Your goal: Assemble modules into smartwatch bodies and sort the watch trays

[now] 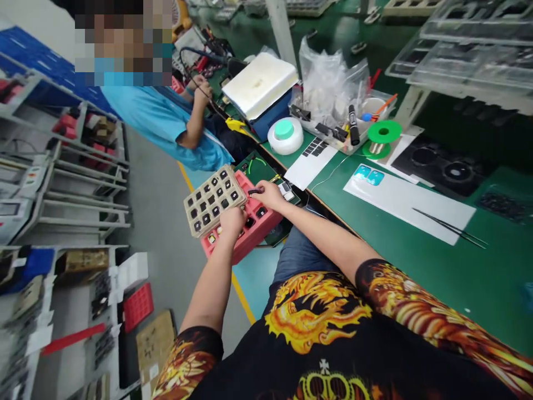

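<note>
A beige tray [194, 232] of small square compartments, each with a small dark square part, rests on a red foam tray [238, 254]. My left hand [233, 222] is closed at the near right edge of the beige tray; its fingertips are mostly hidden, so what they hold is unclear. Over the right part of the red tray, my right hand [268, 195] pinches a small dark piece [256, 190], too small to name further. Several dark parts, such as a black square part [261, 212], sit in the red tray's pockets beside my hands.
On the green bench [416, 272] lie tweezers [449, 228], a white sheet [433, 214], a green spool [381, 139], a round white container [286, 143] and a cluttered bin [352, 145]. A co-worker in a blue shirt [154, 119] sits beyond. Shelves [112, 205] stand left.
</note>
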The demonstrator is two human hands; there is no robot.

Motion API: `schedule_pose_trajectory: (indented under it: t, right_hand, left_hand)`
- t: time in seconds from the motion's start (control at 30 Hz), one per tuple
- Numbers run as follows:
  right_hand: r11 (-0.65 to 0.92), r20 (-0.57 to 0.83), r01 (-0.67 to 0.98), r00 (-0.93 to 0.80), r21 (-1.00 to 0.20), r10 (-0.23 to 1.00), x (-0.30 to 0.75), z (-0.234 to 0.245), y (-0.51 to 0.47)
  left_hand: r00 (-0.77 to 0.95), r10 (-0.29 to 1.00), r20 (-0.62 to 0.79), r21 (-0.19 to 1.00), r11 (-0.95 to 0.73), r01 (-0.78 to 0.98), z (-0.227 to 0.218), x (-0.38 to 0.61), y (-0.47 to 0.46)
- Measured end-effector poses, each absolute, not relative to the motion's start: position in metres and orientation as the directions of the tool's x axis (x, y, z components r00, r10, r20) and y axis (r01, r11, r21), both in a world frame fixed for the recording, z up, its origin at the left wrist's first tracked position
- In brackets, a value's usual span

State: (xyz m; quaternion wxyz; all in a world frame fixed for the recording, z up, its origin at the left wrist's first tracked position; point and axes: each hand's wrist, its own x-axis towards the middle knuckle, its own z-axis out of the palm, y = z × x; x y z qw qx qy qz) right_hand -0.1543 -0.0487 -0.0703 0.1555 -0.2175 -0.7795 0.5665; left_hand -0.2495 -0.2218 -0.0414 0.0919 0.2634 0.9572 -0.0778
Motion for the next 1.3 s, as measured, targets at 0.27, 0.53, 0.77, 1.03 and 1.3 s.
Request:
schedule_pose_trajectory:
  t: [0.27, 0.53, 0.77, 1.03, 1.3]
  right_hand:
    - [0.016, -0.032, 0.052, -0.794, -0.999, 0.607, -0.002, -0.065, -0.087]
    - [0.435, 0.398, 0.54, -0.191, -0.72, 0.897, 0.195, 0.012, -0.093]
    - [0.301, 0.401, 0.859, -0.124, -0.414, 0.908, 0.258, -0.013, -0.101]
    - [0.286, 0.273, 0.773, -0.152, -0.566, 0.95, 0.268, -0.002, -0.085]
    - [0.357, 0.145, 0.836, -0.327, -0.418, 0.934, 0.278, 0.005, -0.052]
  left_hand:
    - [-0.713, 0.666, -0.219, 0.404, 0.727, 0.555, -0.008, -0.212, -0.23]
    - [0.022, 0.985, -0.173, 0.951, 0.161, 0.263, -0.008, -0.057, -0.089]
    - [0.337, 0.934, -0.115, 0.459, -0.251, 0.852, 0.026, 0.052, -0.033]
    - [0.431, 0.901, -0.046, 0.178, -0.417, 0.891, 0.025, 0.053, -0.033]
    - [0.434, 0.867, 0.245, 0.266, -0.491, 0.83, -0.012, 0.071, -0.04]
